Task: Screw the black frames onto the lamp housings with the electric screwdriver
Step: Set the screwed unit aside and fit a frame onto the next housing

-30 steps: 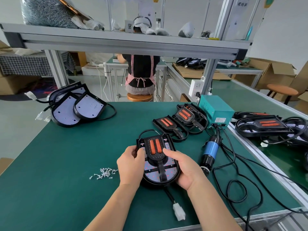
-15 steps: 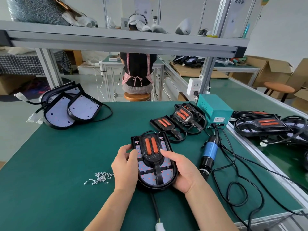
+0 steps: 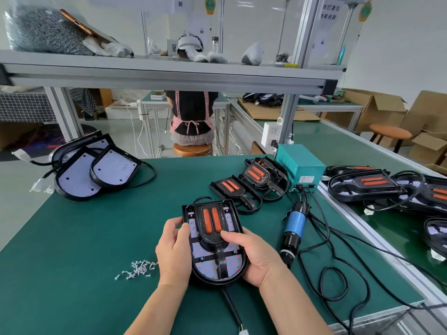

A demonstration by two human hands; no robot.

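Note:
A lamp housing [image 3: 219, 278] lies in front of me on the green table, with a black frame [image 3: 212, 228] bearing two orange strips seated on its white LED board. My left hand [image 3: 173, 250] grips the housing's left edge, thumb on the frame. My right hand [image 3: 256, 257] cups the right edge, its thumb pressing the frame's middle. The blue electric screwdriver [image 3: 294, 228] lies on the table just right of my right hand, untouched. A small heap of silver screws [image 3: 137, 270] sits left of my left hand.
Loose black frames [image 3: 251, 184] lie behind the housing, beside a teal power box [image 3: 300, 164]. Bare housings [image 3: 94, 174] are stacked at the far left. Finished lamps [image 3: 367, 184] and black cables [image 3: 338, 269] crowd the right. A person sits beyond the table, back turned.
The housing and both hands have shifted slightly left and nearer to me; my grip on it stays the same. The screwdriver has not moved.

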